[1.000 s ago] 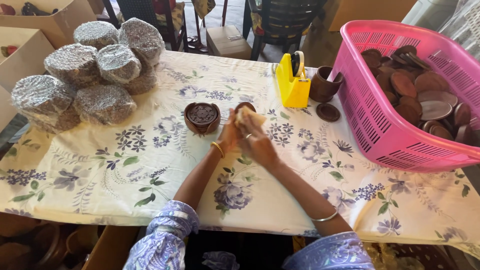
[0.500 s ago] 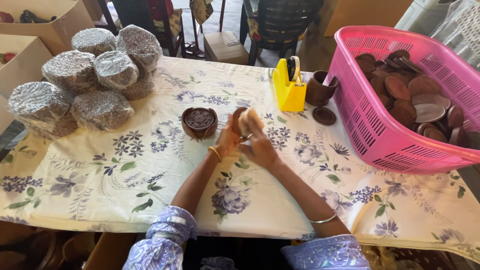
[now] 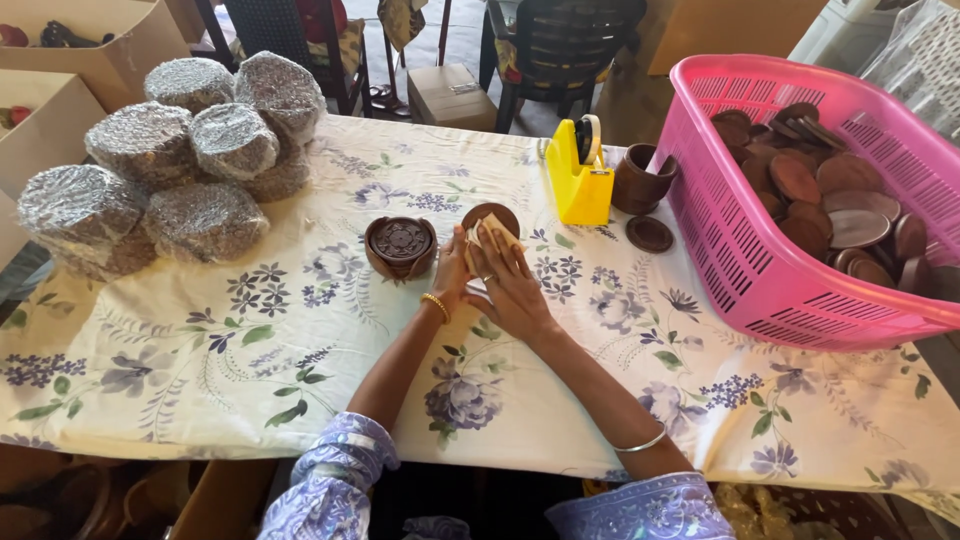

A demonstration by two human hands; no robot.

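Both my hands meet over the middle of the flowered tablecloth (image 3: pixel 300 340). My left hand (image 3: pixel 452 272) and my right hand (image 3: pixel 510 285) together hold a small tan piece (image 3: pixel 488 243), seemingly paper, against a round brown wooden disc (image 3: pixel 489 214). Just left of my hands stands a brown wooden holder (image 3: pixel 400 246) with round discs stacked in it. My wrists carry thin bangles.
A pink plastic basket (image 3: pixel 760 270) full of brown wooden discs stands at the right. A yellow tape dispenser (image 3: pixel 579 172), a brown cup (image 3: pixel 640 180) and a loose disc (image 3: pixel 650 234) sit behind my hands. Several bundles in bubble wrap (image 3: pixel 180 160) pile at the left, beside cardboard boxes (image 3: pixel 60 70).
My hands stay at the same spot with the tan piece and disc; the fingers shift slightly around them. The camera has tilted a little.
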